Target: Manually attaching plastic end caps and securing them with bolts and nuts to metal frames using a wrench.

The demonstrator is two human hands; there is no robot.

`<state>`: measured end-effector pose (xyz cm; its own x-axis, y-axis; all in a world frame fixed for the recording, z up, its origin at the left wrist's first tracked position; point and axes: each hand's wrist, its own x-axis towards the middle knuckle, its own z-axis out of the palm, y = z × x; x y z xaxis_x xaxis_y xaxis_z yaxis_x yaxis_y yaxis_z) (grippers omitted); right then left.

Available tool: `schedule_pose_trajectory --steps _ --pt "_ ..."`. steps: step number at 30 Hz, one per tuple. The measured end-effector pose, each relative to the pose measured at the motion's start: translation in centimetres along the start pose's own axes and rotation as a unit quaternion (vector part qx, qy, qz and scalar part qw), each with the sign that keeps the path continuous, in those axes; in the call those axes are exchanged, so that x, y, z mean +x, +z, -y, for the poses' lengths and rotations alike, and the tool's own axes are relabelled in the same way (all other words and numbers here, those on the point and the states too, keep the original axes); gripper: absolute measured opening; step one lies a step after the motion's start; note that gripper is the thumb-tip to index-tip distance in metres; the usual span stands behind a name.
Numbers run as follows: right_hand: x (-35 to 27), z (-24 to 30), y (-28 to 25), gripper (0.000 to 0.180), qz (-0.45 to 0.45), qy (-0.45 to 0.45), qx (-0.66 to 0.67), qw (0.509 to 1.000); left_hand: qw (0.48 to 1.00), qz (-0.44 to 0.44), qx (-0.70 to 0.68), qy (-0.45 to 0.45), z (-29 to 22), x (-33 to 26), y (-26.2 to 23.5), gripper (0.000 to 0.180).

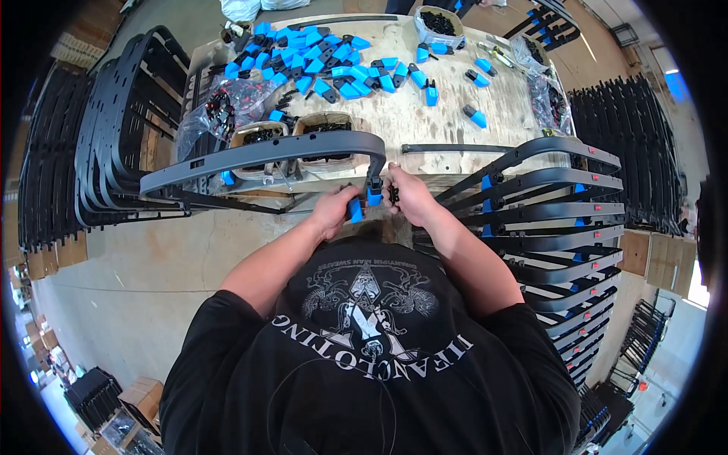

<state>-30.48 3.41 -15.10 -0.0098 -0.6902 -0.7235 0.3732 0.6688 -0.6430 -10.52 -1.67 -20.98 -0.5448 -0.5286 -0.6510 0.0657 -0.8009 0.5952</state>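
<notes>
A curved black metal frame lies across the near edge of the table, its bent end just in front of me. On that end sits a blue-and-black plastic piece. My left hand is closed round another blue plastic piece, just left of the frame's end. Right of the end, my right hand has its fingers curled over several small black parts, too small to name surely. Its thumb side is close to the frame; whether it touches is unclear.
Many blue-and-black pieces are heaped on the wooden table. Boxes of small black parts stand near its front edge. Stacked black frames rise at the right and left. A flat black bar lies on the table.
</notes>
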Motion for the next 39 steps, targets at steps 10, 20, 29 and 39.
schedule_pose_trajectory --steps 10,20,29,39 --pt "-4.1 -0.5 -1.0 0.081 0.196 0.036 0.297 0.934 0.853 -0.014 0.466 0.235 -5.2 -7.4 4.2 0.021" --pt "-2.8 -1.6 0.0 0.076 0.247 0.006 0.192 0.95 0.632 0.047 0.684 0.36 -5.6 -6.6 7.1 0.025" --pt "-2.4 -1.9 -0.6 0.056 0.202 0.018 0.226 0.953 0.653 0.03 0.636 0.41 -4.5 -5.6 6.3 0.018" --pt "-1.2 -3.1 -2.1 0.021 0.218 0.0 0.129 0.967 0.8 0.033 0.484 0.353 -4.2 -5.2 4.3 0.02"
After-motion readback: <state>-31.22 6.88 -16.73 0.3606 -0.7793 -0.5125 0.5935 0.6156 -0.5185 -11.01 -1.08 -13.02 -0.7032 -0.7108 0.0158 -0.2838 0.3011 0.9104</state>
